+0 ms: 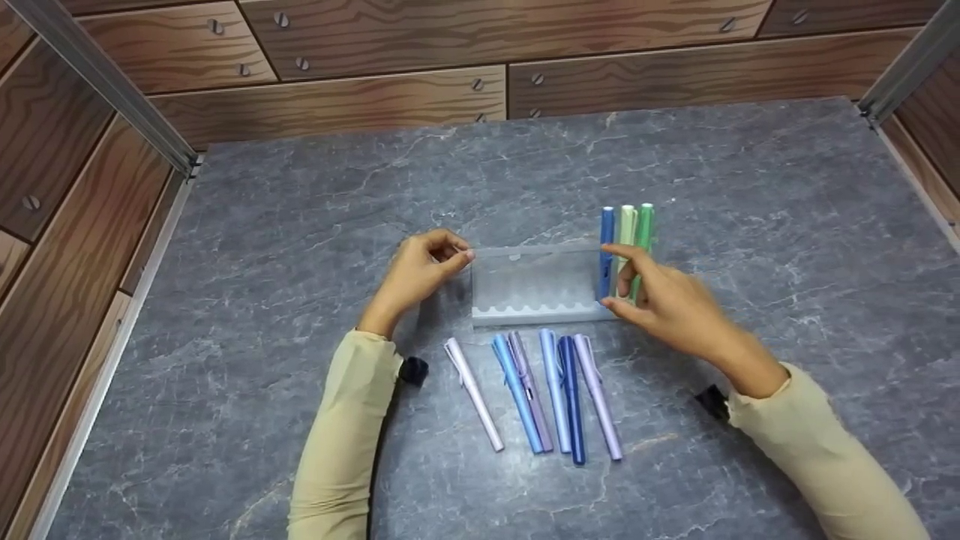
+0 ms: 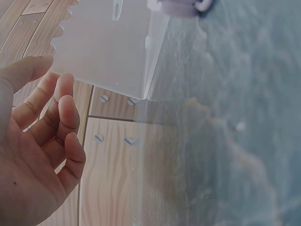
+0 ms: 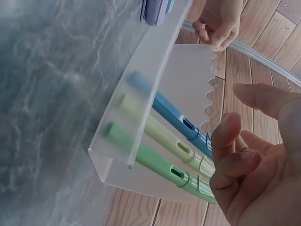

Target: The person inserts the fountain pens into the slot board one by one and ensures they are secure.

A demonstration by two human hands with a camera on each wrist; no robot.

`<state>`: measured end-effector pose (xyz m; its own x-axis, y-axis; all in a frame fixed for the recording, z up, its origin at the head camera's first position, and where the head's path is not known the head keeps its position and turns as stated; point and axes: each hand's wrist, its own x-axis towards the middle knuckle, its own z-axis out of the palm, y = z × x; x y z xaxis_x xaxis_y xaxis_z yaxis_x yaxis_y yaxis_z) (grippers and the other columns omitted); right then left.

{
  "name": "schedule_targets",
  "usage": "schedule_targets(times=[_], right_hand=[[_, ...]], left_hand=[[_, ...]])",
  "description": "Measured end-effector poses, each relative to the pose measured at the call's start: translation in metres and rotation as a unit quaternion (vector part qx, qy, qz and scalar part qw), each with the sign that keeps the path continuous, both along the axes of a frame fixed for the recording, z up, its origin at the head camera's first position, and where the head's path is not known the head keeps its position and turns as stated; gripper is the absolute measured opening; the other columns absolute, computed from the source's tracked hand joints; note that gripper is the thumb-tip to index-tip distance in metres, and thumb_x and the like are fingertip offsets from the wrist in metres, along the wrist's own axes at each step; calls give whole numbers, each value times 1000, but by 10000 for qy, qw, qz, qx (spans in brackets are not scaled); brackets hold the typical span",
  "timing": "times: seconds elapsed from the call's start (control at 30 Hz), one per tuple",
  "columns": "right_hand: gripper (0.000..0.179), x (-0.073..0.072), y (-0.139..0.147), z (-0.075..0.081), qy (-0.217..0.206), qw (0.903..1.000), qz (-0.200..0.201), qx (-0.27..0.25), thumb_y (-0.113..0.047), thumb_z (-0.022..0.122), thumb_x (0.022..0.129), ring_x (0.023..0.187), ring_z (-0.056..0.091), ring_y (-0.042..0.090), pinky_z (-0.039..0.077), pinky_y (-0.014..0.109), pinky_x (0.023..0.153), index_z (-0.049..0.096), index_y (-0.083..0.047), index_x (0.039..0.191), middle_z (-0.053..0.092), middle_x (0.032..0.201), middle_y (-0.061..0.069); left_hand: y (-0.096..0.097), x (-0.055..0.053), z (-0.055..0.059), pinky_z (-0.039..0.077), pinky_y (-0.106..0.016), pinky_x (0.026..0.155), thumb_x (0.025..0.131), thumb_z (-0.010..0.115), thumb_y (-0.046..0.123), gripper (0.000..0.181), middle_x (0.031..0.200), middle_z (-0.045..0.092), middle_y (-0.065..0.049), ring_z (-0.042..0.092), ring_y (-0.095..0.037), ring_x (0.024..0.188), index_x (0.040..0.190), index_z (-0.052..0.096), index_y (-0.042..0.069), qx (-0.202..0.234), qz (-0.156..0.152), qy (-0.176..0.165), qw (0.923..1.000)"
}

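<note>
A frosted clear plastic pen stand (image 1: 532,281) with a scalloped upper edge stands mid-table. My left hand (image 1: 420,262) pinches its upper left corner between thumb and fingertips, as the right wrist view also shows. Three capped pens stand side by side at the right end: a blue pen (image 1: 607,240), a pale green pen (image 1: 626,225) and a green pen (image 1: 647,225). Close in front of them, my right hand (image 1: 675,300) has thumb and index finger spread apart, holding nothing. In the right wrist view, the pens' lower ends sit behind the stand's front lip (image 3: 150,89).
Several capped pens lie in front of the stand, among them a pale pink pen (image 1: 474,394), a dark blue pen (image 1: 572,405) and a lilac pen (image 1: 598,397). Wood-patterned panels (image 1: 375,45) border the grey marbled table (image 1: 300,217) at the back and sides.
</note>
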<state>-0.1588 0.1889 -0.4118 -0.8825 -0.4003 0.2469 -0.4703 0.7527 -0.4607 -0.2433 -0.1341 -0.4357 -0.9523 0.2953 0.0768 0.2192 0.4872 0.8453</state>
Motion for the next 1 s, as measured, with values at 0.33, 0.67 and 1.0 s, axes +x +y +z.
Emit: schedule_targets(times=[0.33, 0.67, 1.0], right_hand=[[65, 3, 5, -7, -1072, 9932, 456, -41, -22, 74, 85, 59, 48, 0, 43, 21, 52, 42, -9, 139, 62, 89, -1], [69, 9, 7, -8, -2092, 9732, 949, 8, -36, 71, 86, 62, 49, 2, 44, 22, 53, 38, -14, 142, 60, 100, 1], [71, 13, 7, -9, -2266, 9646, 1323, 268, -36, 74, 83, 64, 48, -3, 42, 20, 54, 40, -11, 140, 61, 102, 0]], left_hand=[[0, -1, -1, 45, -24, 67, 88, 70, 22, 17, 80, 67, -3, 55, -11, 72, 95, 71, 6, 40, -60, 32, 10000], [0, -1, -1, 45, -24, 68, 88, 70, 23, 17, 80, 67, -4, 55, -11, 72, 95, 72, 7, -33, -22, 74, 10000], [0, -1, -2, 45, -24, 67, 88, 70, 21, 16, 79, 66, -3, 54, -11, 71, 94, 71, 6, 11, -39, 113, 9999]])
